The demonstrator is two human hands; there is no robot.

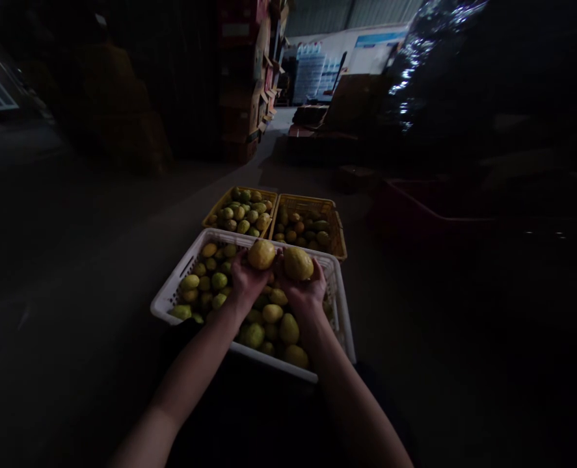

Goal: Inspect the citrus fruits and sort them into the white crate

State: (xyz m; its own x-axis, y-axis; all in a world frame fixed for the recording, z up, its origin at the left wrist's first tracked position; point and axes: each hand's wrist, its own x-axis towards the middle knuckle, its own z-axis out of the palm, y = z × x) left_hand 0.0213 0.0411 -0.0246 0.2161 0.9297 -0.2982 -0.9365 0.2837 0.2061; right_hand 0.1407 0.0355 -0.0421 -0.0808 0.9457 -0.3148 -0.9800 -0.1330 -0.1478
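Your left hand (250, 278) grips one yellowish fruit (261, 254) near frame centre; your right hand (310, 292) grips a second fruit (298, 264) just right of it, both above a fruit-filled white crate (344, 318), two yellow crates (337, 234) higher up
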